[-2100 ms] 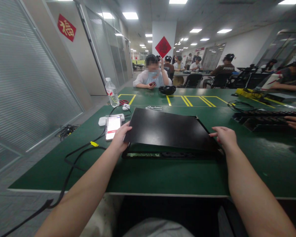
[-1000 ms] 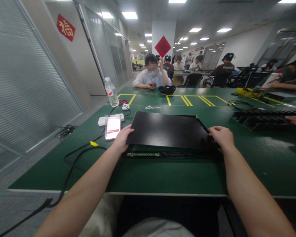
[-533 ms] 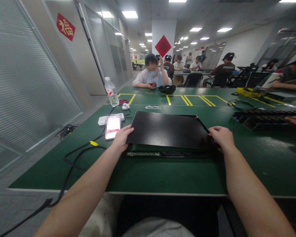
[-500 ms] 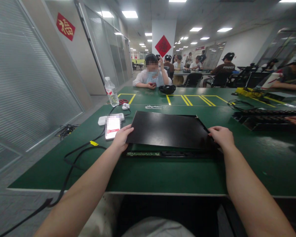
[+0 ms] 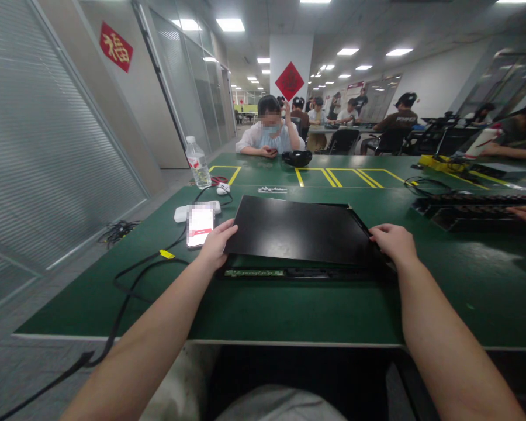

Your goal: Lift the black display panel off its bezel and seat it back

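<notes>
The black panel point(image 5: 296, 228) is held by its left edge in the grip of the left hand point(image 5: 215, 245). Its long axis is laid roughly along the surface's point(image 5: 289, 316) near edge, tilted over the black frame point(image 5: 333, 273). The frame's right side is touched by the right hand point(image 5: 394, 241); whether its grip is closed cannot be told.

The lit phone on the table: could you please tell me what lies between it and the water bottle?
In the head view, a white device and some black cable lie between the phone and bottle.
</notes>
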Tool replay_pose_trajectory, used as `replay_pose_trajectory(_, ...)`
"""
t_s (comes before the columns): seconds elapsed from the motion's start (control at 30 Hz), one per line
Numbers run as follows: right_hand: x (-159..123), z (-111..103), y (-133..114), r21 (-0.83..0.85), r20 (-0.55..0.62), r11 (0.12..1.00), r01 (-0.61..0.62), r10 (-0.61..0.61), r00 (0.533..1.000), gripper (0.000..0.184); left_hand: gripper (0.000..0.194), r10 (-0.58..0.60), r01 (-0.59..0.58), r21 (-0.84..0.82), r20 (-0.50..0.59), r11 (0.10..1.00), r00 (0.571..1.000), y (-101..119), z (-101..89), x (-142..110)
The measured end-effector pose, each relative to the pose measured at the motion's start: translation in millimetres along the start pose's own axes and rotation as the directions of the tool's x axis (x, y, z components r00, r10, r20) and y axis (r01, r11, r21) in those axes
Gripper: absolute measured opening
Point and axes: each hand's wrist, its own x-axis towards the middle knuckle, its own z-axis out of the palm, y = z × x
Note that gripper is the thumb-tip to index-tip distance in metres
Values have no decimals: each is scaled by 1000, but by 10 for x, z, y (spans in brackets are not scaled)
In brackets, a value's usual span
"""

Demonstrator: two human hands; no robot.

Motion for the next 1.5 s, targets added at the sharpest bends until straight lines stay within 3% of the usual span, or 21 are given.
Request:
replay_pose_trajectory(0.13, 3, 9, 13, 0, -7, 1000, 7, -7, 1000, 21, 52, 6, -6, 17, -3, 1000, 1000, -16, -10, 10)
replay_pose_trajectory(0.4, 18, 14, 18, -23, -16, 1000, 7, -7, 1000, 19, 37, -4, 5, 5, -34, 1000, 999, 6, 31, -25)
replay_pose_trajectory(0.7, 24, 20, 29, -15, -18, 1000, 4, -4, 1000, 19, 33, 2, -1, 18, -34, 1000, 999, 17, 58, -51)
replay_pose_trajectory(1.2, 141, 70, 152, -62, -11, 997, 51, -52, 999, 26, 38, -2, 7, 60, -83, 998, 997, 53, 137, -121)
replay_pose_trajectory(1.5, 120, 60, 130, -52, -8, 999, 15, -16, 1000, 24, 40, 4, 0, 49, -74, 999, 997, 35, 114, -89)
